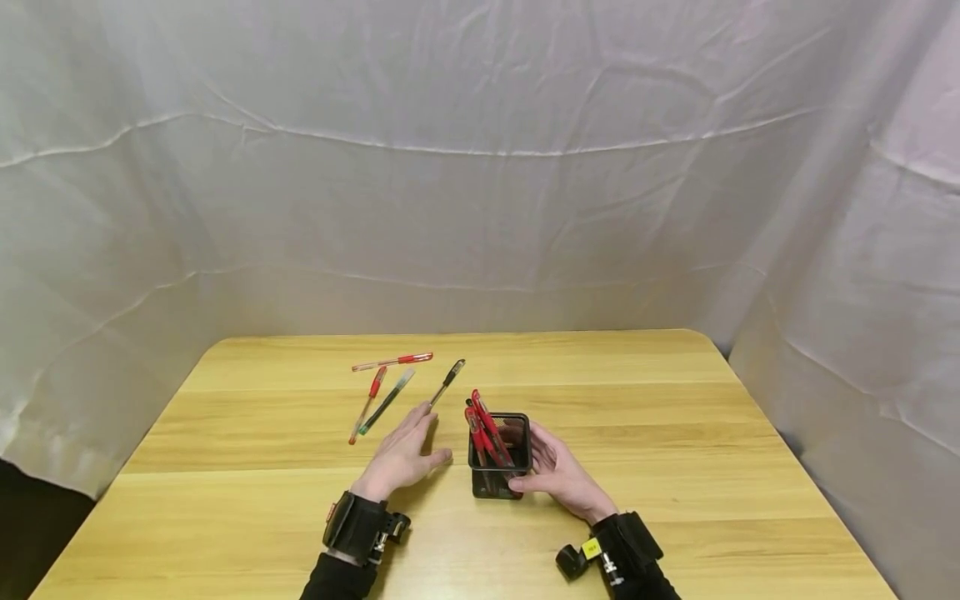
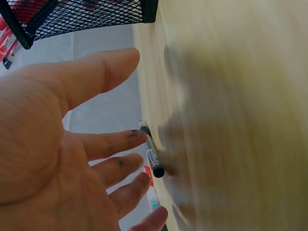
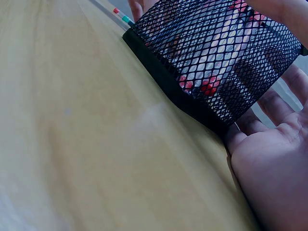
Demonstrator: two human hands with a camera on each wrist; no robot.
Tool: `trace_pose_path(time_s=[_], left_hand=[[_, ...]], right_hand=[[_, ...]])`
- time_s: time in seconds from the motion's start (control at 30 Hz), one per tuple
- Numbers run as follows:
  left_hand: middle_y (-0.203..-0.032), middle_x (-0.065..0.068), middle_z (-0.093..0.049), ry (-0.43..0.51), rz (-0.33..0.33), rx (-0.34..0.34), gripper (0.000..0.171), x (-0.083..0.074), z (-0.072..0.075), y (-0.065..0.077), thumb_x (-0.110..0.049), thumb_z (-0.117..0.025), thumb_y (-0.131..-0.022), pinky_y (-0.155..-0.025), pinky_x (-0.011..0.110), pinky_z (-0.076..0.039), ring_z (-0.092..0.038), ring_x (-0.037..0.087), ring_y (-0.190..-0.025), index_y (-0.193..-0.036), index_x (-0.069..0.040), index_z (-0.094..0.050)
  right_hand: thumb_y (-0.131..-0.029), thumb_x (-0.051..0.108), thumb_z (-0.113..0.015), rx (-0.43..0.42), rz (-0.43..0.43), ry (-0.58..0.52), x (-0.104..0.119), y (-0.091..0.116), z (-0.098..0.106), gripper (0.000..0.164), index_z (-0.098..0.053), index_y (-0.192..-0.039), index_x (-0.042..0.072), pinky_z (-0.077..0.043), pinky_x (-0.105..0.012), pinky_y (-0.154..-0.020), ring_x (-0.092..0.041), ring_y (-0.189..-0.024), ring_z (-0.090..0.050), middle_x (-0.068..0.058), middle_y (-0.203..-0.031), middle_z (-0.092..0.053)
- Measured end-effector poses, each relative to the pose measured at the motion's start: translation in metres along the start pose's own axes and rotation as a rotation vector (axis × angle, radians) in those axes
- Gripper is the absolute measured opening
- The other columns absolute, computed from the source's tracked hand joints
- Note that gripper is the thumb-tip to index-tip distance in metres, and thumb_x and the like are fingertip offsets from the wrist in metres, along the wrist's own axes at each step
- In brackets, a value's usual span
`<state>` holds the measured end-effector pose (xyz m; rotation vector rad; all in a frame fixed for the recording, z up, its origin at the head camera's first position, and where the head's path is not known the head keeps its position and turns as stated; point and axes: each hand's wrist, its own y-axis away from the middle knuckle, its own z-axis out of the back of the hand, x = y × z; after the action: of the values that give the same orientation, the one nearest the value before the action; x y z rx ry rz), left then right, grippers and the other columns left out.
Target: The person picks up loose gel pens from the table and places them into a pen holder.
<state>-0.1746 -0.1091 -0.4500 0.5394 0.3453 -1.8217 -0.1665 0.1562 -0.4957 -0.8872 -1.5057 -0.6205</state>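
- On the tabletop point(image 1: 675, 450), near the middle: one black mesh holder point(image 1: 487, 486), standing, red pens point(image 1: 487, 422) leaning inside.
- Right hand point(image 1: 564, 483): fingers and thumb curled round the holder's right side.
- Left hand point(image 1: 403, 458): left of the holder, fingers extended, thumb spread.
- Black pen point(image 1: 448, 378): at the left fingertips; contact cannot be told.
- Farther left: two loose red pens point(image 1: 416, 358), one green pen point(image 1: 386, 404) beside them.

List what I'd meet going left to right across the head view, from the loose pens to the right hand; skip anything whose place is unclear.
Nearer red pen → green-tipped pen → black pen → black mesh pen holder → right hand.
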Motion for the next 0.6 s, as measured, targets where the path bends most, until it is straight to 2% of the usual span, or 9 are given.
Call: trace_pose_path(time_s=[0.23,0.5,0.6], left_hand=[[-0.149,0.014,-0.016,0.000,0.020,0.010,0.070,0.0014,-0.0010,-0.0005,-0.038,-0.059,-0.082,-0.108,0.057,-0.019,-0.018,0.032,-0.136,-0.136,-0.003,-0.033],[-0.149,0.013,-0.017,-0.009,0.045,0.024,0.068,0.0038,-0.0007,-0.0007,-0.038,-0.058,-0.083,-0.108,0.058,-0.016,-0.020,0.032,-0.136,-0.137,-0.004,-0.033],[-0.149,0.012,-0.018,-0.017,0.053,0.029,0.069,0.0039,0.0004,-0.0003,-0.038,-0.058,-0.083,-0.109,0.057,-0.016,-0.020,0.031,-0.136,-0.137,-0.004,-0.032]], right_hand=[[-0.071,0.001,-0.070,-0.018,-0.034,0.009,0.0017,0.0007,-0.0001,0.092,-0.014,-0.143,0.011,-0.022,-0.016,-0.108,-0.024,-0.138,-0.012,-0.012,-0.149,-0.016],[-0.072,-0.001,-0.069,-0.002,-0.001,0.005,0.0018,0.0002,0.0002,0.089,-0.017,-0.142,0.011,-0.020,-0.024,-0.111,-0.026,-0.138,-0.013,-0.015,-0.148,-0.017],[-0.072,-0.001,-0.069,-0.007,-0.006,0.002,0.0017,0.0003,0.0004,0.089,-0.017,-0.142,0.011,-0.020,-0.024,-0.111,-0.025,-0.138,-0.012,-0.013,-0.149,-0.017]])
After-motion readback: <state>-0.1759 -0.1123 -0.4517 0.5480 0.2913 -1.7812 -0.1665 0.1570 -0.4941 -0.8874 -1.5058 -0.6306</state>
